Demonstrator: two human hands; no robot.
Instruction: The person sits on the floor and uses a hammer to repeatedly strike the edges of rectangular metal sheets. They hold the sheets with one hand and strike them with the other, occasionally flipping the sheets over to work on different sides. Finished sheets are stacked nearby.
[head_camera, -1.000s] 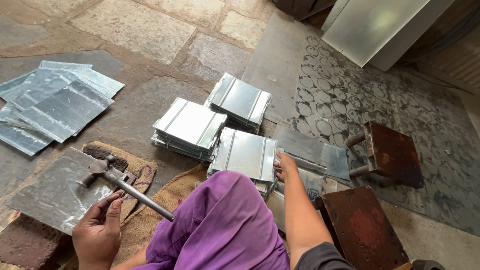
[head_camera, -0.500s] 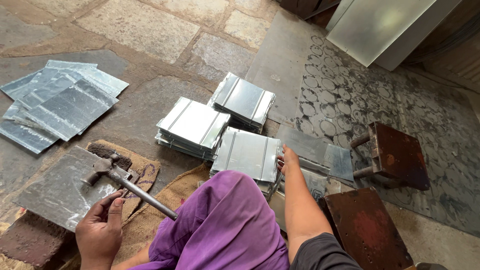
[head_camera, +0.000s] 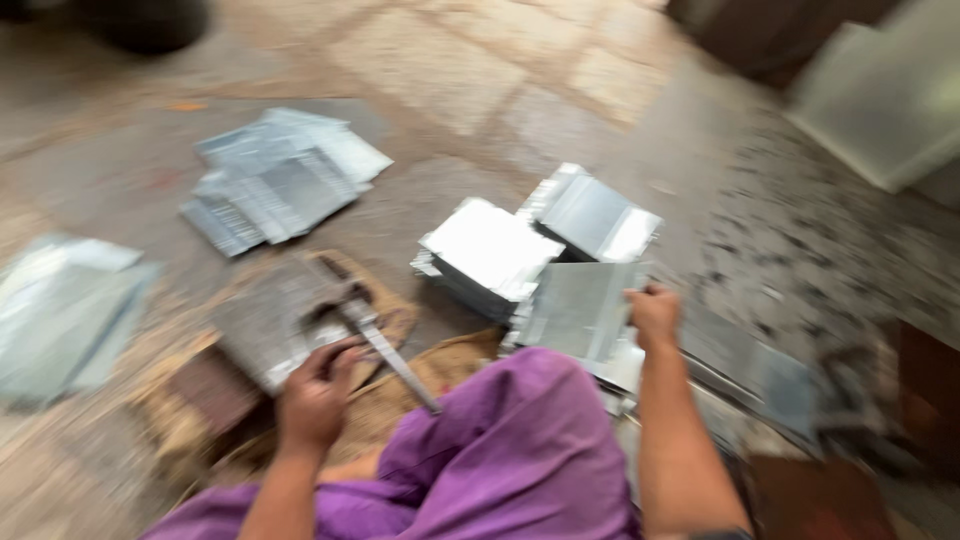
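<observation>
**Right hand lifting a sheet off the stack, left hand on the hammer**

The right hand (head_camera: 655, 315) is pinching the right edge of a folded metal sheet (head_camera: 578, 308), fingers closed on it, and is raising it off the nearest stack (head_camera: 625, 365), which lies on the stone floor (head_camera: 470, 80) just past the purple-clad knee (head_camera: 510, 455). Half a second ago that hand was only reaching the stack's edge with the sheet lying flat; now the sheet is tilting up, so one piece is coming free of the pile. The left hand (head_camera: 315, 400) is staying where it was, curled loosely around the handle of the hammer (head_camera: 375, 335), whose head is resting on the flat metal plate (head_camera: 270, 320) at the near left of the floor, on sacking (head_camera: 400, 375).

The right forearm is stretching straight forward from the lower right, wrist level, thumb on top. The left arm is bending in close, its wrist low. Two more stacks (head_camera: 490, 250) are sitting beyond, and loose flat sheets (head_camera: 280, 185) are lying toward the far left. The view is blurring with head movement.
</observation>
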